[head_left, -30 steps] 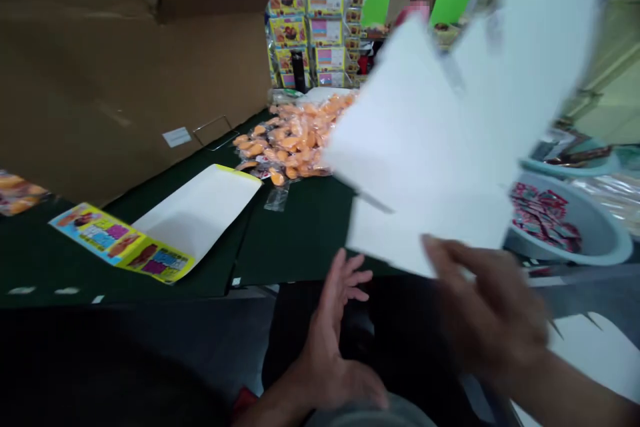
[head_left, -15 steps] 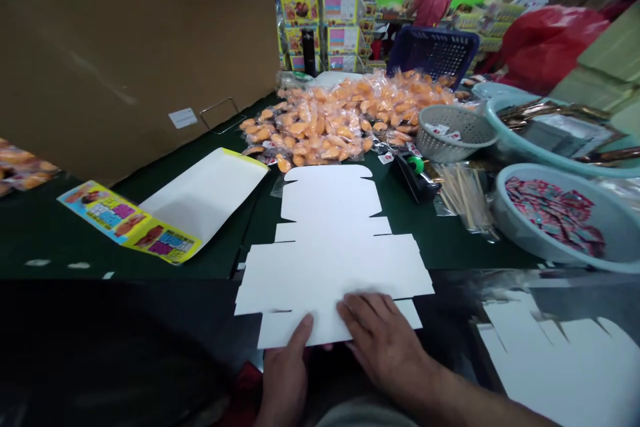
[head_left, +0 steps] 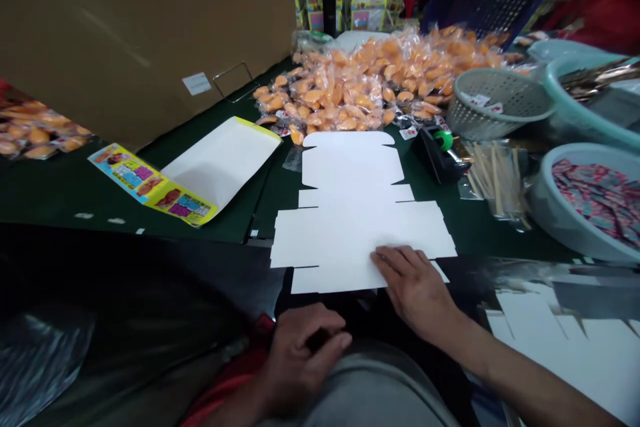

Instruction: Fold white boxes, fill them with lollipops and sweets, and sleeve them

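A flat, die-cut white cardboard box blank [head_left: 350, 220] lies unfolded before me, its near end reaching past the table's front edge. My right hand [head_left: 420, 290] grips that end toward the right, fingers on top; its thumb is hidden. Below the blank and apart from it, my left hand [head_left: 305, 350] is loosely curled near my body, with a gap between thumb and fingers and nothing in it. To the left lies a printed yellow-and-blue card piece [head_left: 160, 187], bent, its large white panel showing.
Wrapped orange pieces [head_left: 350, 87] are heaped behind the blank. On the right are a black tape dispenser [head_left: 437, 157], bagged wooden sticks [head_left: 495, 177], a grey basket [head_left: 480, 124] and a blue basin [head_left: 555, 214]. A large cardboard box [head_left: 150, 20] stands at left; more white blanks [head_left: 565, 354] lie lower right.
My left hand has let go of the blank's near edge and drawn back toward my body. My right hand stays on the blank. The view has tilted down and shifted left.
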Demonstrator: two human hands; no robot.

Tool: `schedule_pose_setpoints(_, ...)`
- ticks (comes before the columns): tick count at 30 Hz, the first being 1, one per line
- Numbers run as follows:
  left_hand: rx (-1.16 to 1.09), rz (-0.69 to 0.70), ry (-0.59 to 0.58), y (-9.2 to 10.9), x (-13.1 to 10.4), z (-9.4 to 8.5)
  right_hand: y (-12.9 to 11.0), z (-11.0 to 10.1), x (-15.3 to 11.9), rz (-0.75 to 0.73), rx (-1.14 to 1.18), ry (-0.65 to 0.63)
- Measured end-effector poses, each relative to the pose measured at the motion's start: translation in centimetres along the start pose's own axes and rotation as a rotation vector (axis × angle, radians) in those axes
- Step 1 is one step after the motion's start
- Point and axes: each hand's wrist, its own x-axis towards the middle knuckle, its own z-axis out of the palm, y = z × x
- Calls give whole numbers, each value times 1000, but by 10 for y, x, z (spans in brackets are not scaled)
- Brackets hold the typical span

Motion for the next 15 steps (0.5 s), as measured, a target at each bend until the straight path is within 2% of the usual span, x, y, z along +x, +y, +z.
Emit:
schedule_pose_setpoints(2, 358, 269, 76, 1, 10, -8, 4, -3, 4, 10, 22, -10)
schedule_pose_setpoints(4, 659, 356, -3, -2, 30, -12, 8, -5, 8, 26, 40, -20)
schedule_pose_setpoints(6, 851, 368, -113, -7, 50, -11, 13, -7, 11, 37, 51, -35)
schedule_pose_setpoints(9, 983, 360, -199, -13, 73, -10, 20, -11, 12, 30, 96, -68)
schedule_pose_setpoints(12, 1044, 323, -243, -13, 81, -12, 26, -15, 9, 1, 147, -89)
schedule_pose_setpoints(15, 1068, 298, -262, -11, 80, -17, 35, -18, 2, -38, 179, -73)
